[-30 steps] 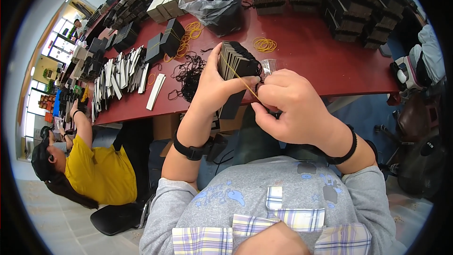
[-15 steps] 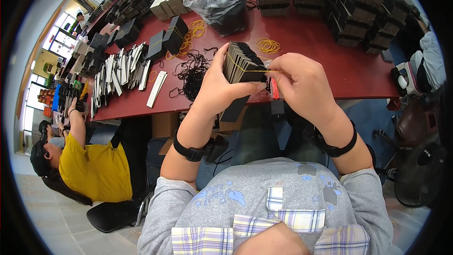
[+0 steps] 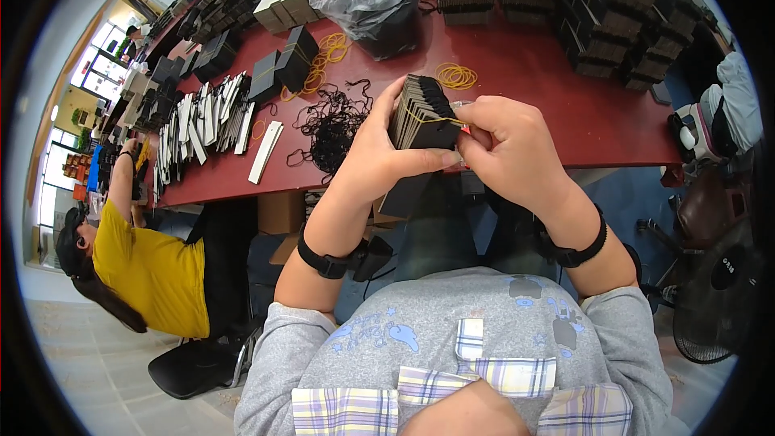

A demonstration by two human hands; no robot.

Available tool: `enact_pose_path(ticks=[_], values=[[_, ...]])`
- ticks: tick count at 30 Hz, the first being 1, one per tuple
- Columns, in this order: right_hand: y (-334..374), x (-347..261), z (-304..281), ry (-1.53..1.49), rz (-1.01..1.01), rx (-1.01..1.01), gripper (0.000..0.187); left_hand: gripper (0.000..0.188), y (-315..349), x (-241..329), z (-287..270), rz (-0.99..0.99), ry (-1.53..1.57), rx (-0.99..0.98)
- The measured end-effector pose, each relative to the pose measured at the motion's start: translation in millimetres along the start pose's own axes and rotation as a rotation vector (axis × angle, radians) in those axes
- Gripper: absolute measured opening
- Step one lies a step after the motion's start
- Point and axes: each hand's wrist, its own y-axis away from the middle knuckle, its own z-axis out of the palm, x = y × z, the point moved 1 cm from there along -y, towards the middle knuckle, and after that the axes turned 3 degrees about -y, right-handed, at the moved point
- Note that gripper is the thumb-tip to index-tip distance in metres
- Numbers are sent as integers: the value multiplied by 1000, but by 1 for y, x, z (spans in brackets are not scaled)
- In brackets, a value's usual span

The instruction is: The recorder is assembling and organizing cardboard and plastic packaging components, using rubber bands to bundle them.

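Note:
My left hand point(image 3: 373, 157) is wrapped round a thick stack of black cards with brown-grey edges point(image 3: 417, 119), held tilted above the table's near edge. Black cord bunches along the stack's far right side. A thin yellow rubber band point(image 3: 437, 119) runs across the card edges toward my right hand point(image 3: 517, 145). The thumb and fingers of that hand pinch the band's end close beside the stack. A small red thing shows by the right fingertips, mostly hidden. To the left of the stack, a tangle of black cords point(image 3: 329, 133) lies on the table.
On the red table point(image 3: 517, 73) are loose yellow rubber bands point(image 3: 457, 76), white strips point(image 3: 194, 133), black boxes point(image 3: 297, 58) and a plastic-bagged bin point(image 3: 375, 8). Tall card stacks point(image 3: 613, 16) stand far right. A person in yellow point(image 3: 153, 270) works at left; a fan point(image 3: 714, 299) stands right.
My right hand has come in closer to the stack, and the stretch of band between them is shorter. The stack has shifted slightly right. The person in yellow has moved their arm farther forward.

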Motion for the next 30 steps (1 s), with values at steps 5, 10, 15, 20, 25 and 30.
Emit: enact_pose_path(ticks=[5, 10, 15, 20, 25, 30], values=[[3, -5, -6, -125, 165, -24, 31, 109, -1, -2, -4, 7, -32, 12], [12, -20, -9, -184, 102, 27, 41, 108, -3, -1, -4, 0, -33, 62], [14, -30, 0, -125, -174, 31, 36, 106, -9, -3, 0, 9, 0, 112], [10, -30, 7, -132, -446, 70, 31, 103, -17, -9, 4, 86, -150, 202], [15, -42, -6, -248, -473, -200, 30, 115, -24, -18, -6, 169, -459, 396], [15, -43, -17, -996, 198, -243, 40, 120, -38, -12, -18, 351, -379, 516]])
